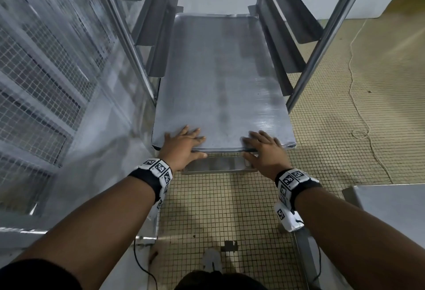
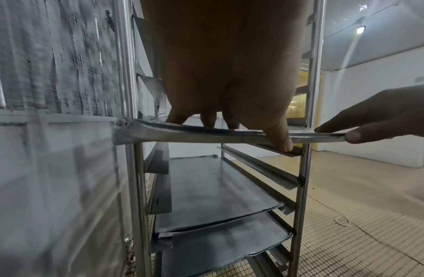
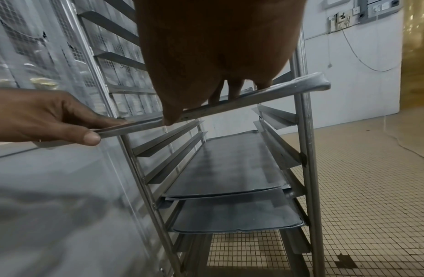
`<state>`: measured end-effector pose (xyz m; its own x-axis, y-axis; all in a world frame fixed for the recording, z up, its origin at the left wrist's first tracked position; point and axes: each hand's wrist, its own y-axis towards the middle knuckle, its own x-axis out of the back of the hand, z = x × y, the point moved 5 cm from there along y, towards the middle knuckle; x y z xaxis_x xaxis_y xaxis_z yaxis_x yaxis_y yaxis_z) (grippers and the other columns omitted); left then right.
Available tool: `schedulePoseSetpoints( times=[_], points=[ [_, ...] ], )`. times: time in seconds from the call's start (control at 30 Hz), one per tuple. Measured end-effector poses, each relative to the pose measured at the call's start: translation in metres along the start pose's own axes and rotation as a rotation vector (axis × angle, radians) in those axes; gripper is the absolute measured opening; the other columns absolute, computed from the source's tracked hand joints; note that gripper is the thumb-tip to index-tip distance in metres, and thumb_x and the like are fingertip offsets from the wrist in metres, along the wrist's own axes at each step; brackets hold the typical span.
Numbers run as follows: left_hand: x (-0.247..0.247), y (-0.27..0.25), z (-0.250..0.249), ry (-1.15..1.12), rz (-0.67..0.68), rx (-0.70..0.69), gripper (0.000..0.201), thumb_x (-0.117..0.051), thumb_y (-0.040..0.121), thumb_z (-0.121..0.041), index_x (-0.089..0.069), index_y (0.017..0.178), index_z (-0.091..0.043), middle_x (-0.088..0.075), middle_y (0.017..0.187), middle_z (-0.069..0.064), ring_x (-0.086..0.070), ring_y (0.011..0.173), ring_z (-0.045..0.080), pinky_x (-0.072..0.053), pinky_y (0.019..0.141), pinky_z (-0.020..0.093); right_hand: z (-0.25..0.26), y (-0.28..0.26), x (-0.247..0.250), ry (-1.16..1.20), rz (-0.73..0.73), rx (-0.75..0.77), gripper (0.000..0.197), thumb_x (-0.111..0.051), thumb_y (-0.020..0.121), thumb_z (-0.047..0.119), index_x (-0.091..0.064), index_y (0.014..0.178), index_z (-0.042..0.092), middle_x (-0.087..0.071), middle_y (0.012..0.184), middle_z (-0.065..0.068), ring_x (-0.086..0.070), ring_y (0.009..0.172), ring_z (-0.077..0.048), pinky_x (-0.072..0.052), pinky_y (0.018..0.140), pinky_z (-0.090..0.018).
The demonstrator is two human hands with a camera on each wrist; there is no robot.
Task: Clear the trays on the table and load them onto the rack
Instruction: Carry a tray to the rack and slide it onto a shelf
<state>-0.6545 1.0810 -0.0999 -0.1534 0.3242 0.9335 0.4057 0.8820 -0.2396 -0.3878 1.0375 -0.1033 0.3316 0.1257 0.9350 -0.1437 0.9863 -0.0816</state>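
L hand (image 1: 182, 146) pinches tray (image 1: 220, 78) near edge, fingers atop, thumb under | R hand (image 1: 264, 149) same

Steel rack (image 2: 301, 168), one tray (image 1: 220, 82) on upper runners, two trays (image 2: 213, 191) lower.

No readable text, labels or numbers anywhere.

The tray (image 1: 220, 78) is dull grey metal, scuffed and streaked, with a soft sheen. The rack (image 1: 326, 37) is brighter polished steel. The floor (image 1: 345, 115) is small matt tiles, stained.
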Motion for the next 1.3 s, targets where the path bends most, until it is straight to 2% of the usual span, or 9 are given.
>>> schedulePoseSetpoints(
  times=[0.23, 0.4, 0.63, 0.9, 1.3],
  points=[
    [0.016, 0.031, 0.007, 0.003, 0.009, -0.02, 0.066, -0.051, 0.091, -0.064, -0.037, 0.151, -0.039, -0.011, 0.165, -0.013, 0.002, 0.154, 0.018, 0.0, 0.114, 0.07, -0.007, 0.039, 0.007, 0.013, 0.011, -0.039, 0.062, -0.048, 0.096, 0.061, -0.04, 0.151, 0.035, -0.026, 0.164, 0.011, -0.014, 0.154, -0.014, -0.01, 0.124, -0.047],
    [0.023, 0.054, 0.017, -0.008, 0.009, -0.023, 0.066, -0.052, 0.091, -0.065, -0.038, 0.15, -0.04, -0.014, 0.165, -0.013, 0.001, 0.154, 0.016, -0.004, 0.116, 0.07, -0.01, 0.061, 0.009, 0.019, 0.012, -0.053, 0.064, -0.049, 0.095, 0.063, -0.041, 0.151, 0.035, -0.026, 0.164, 0.013, -0.014, 0.153, -0.012, -0.011, 0.124, -0.047],
    [0.031, 0.081, 0.025, -0.063, -0.016, -0.015, 0.066, -0.055, 0.09, -0.063, -0.042, 0.15, -0.037, -0.015, 0.165, -0.014, 0.001, 0.154, 0.015, 0.003, 0.116, 0.067, -0.016, 0.09, 0.015, 0.027, -0.004, -0.062, 0.064, -0.051, 0.093, 0.064, -0.044, 0.15, 0.035, -0.029, 0.163, 0.013, -0.017, 0.153, -0.012, -0.013, 0.123, -0.047],
    [0.041, 0.116, 0.037, -0.078, -0.061, -0.028, 0.066, -0.055, 0.089, -0.065, -0.044, 0.148, -0.038, -0.018, 0.164, -0.014, 0.0, 0.154, 0.014, 0.003, 0.115, 0.068, -0.024, 0.124, 0.02, 0.022, -0.043, -0.058, 0.064, -0.047, 0.093, 0.068, -0.045, 0.149, 0.037, -0.032, 0.161, 0.016, -0.017, 0.153, -0.011, -0.012, 0.123, -0.045],
    [0.06, 0.164, 0.054, -0.075, -0.071, -0.032, 0.063, -0.055, 0.09, -0.062, -0.044, 0.147, -0.039, -0.023, 0.163, -0.011, -0.006, 0.154, 0.015, -0.005, 0.114, 0.068, -0.031, 0.177, 0.027, 0.011, -0.045, -0.061, 0.065, -0.043, 0.093, 0.071, -0.045, 0.149, 0.038, -0.031, 0.161, 0.017, -0.017, 0.153, -0.011, -0.012, 0.124, -0.046]
  ],
)
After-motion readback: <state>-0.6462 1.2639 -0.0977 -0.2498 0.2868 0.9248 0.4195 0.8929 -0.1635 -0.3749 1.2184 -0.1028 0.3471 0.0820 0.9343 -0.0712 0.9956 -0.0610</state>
